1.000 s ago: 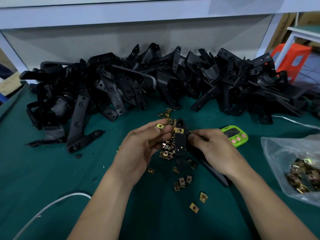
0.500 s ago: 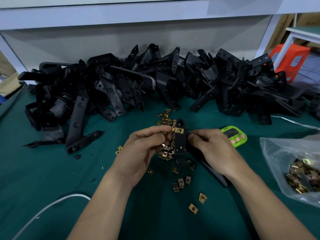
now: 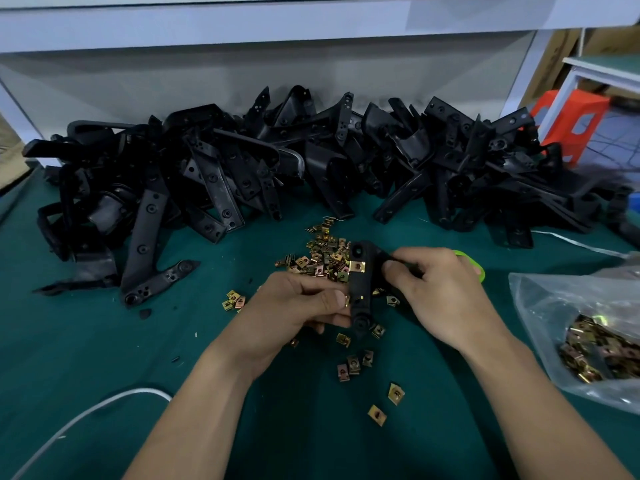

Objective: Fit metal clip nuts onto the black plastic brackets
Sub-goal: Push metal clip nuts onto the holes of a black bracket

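Note:
A black plastic bracket (image 3: 361, 289) stands upright between my hands over the green mat. One brass clip nut (image 3: 357, 266) sits clipped on its upper edge. My right hand (image 3: 434, 296) grips the bracket's right arm. My left hand (image 3: 298, 308) pinches a second clip nut (image 3: 347, 301) against the bracket's left side, lower down; my thumb mostly hides it. A loose heap of clip nuts (image 3: 320, 254) lies just behind the bracket, and single nuts are scattered below my hands (image 3: 353, 365).
A long pile of black brackets (image 3: 242, 168) runs across the back of the green mat (image 3: 86, 358). A clear bag of clip nuts (image 3: 595, 348) lies at the right. A green timer (image 3: 476, 268) peeks out behind my right hand. A white cable (image 3: 86, 414) curves at lower left.
My left hand has carried its clip nut down from beside the bracket's top to the bracket's lower left side. My right hand keeps holding the bracket in place.

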A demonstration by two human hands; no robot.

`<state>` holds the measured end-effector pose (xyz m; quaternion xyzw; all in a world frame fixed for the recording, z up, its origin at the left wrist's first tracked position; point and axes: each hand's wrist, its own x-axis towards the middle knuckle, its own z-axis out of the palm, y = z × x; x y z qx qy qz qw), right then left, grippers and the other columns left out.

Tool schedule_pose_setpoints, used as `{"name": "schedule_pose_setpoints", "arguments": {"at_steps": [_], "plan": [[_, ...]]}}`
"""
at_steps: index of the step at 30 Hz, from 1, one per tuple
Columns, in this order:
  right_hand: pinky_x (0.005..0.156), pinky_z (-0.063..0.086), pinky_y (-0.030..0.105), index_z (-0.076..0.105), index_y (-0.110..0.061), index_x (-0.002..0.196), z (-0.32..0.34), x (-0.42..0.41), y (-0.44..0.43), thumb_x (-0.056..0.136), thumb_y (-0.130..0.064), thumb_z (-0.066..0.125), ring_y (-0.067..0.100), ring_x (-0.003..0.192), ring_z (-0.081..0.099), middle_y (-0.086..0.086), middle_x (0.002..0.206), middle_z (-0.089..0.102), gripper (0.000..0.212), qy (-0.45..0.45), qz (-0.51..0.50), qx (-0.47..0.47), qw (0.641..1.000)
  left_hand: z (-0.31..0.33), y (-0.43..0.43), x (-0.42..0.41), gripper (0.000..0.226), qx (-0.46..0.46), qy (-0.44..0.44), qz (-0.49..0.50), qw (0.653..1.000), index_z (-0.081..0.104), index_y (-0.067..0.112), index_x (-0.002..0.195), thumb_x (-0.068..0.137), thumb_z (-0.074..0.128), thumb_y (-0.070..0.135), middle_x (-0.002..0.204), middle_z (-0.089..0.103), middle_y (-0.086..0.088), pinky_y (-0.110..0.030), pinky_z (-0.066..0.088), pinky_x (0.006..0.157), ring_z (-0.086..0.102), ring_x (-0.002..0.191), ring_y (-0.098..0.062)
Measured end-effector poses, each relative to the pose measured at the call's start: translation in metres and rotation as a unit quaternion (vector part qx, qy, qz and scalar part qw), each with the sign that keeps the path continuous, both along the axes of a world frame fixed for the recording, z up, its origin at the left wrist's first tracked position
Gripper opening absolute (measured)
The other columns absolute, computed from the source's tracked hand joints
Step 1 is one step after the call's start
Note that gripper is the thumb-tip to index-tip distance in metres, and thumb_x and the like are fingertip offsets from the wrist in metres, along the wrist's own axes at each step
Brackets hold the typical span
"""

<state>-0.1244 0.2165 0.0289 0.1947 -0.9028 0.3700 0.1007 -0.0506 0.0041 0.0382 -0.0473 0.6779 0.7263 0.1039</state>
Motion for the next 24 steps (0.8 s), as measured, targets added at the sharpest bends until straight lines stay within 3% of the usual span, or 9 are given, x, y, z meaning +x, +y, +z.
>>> {"name": "schedule_pose_setpoints", "arguments": {"at_steps": [3,5,10,14,19,24], "plan": [[0.054,0.033,0.019,0.056,-0.019,0.07,0.0,-0.001,0.0,0.093,-0.04,0.059,0.01,0.054,0.041,-0.007,0.048,0.043,0.031,-0.024,0.008,-0.025,0.999,-0.001,0.002,0.0,0.02,-0.005,0.007,0.0,1.0,0.079,0.008,0.103,0.089,0.071,0.02,0.098,0.079,-0.013,-0.018,0.051,0.062,0.076,0.087,-0.02],[0.046,0.028,0.021,0.056,-0.019,0.068,0.0,-0.002,0.0,0.094,-0.038,0.06,0.01,0.05,0.038,-0.008,0.047,0.042,0.032,-0.041,0.018,-0.034,0.998,-0.002,0.004,-0.001,0.031,0.002,0.008,0.008,1.0,0.077,0.003,0.106,0.082,0.073,0.023,0.097,0.079,-0.015,-0.019,0.05,0.061,0.076,0.082,-0.019],[0.042,0.025,0.018,0.057,-0.028,0.064,0.001,-0.001,-0.001,0.096,-0.034,0.061,0.009,0.047,0.04,-0.009,0.046,0.046,0.033,-0.054,0.024,-0.042,0.997,-0.005,0.007,-0.002,0.045,0.039,0.009,0.049,0.998,0.073,-0.007,0.104,0.071,0.077,0.023,0.092,0.077,-0.022,-0.02,0.049,0.058,0.073,0.072,-0.018],[0.044,0.027,0.021,0.058,-0.025,0.065,0.002,0.001,-0.003,0.097,-0.035,0.061,0.013,0.051,0.044,-0.008,0.048,0.049,0.033,-0.037,-0.002,-0.035,0.999,-0.007,0.02,-0.002,0.033,0.097,0.003,0.095,0.991,0.075,0.002,0.094,0.068,0.079,0.023,0.078,0.075,-0.008,-0.021,0.05,0.059,0.069,0.064,-0.013],[0.058,0.047,0.044,0.062,-0.021,0.072,0.01,0.003,0.0,0.097,-0.043,0.057,0.021,0.059,0.054,0.0,0.053,0.056,0.033,-0.016,-0.036,-0.011,0.999,-0.013,0.037,0.001,0.038,0.142,-0.006,0.147,0.979,0.074,0.003,0.096,0.068,0.079,0.027,0.082,0.069,-0.01,-0.022,0.05,0.062,0.063,0.066,-0.013],[0.059,0.046,0.04,0.058,-0.028,0.065,0.008,0.004,-0.003,0.096,-0.043,0.059,0.017,0.054,0.049,-0.005,0.049,0.051,0.035,-0.009,-0.049,0.015,0.999,-0.016,0.044,0.002,0.041,0.107,-0.008,0.169,0.98,0.075,0.0,0.096,0.067,0.08,0.029,0.083,0.074,-0.009,-0.025,0.051,0.065,0.063,0.071,-0.015]]}}
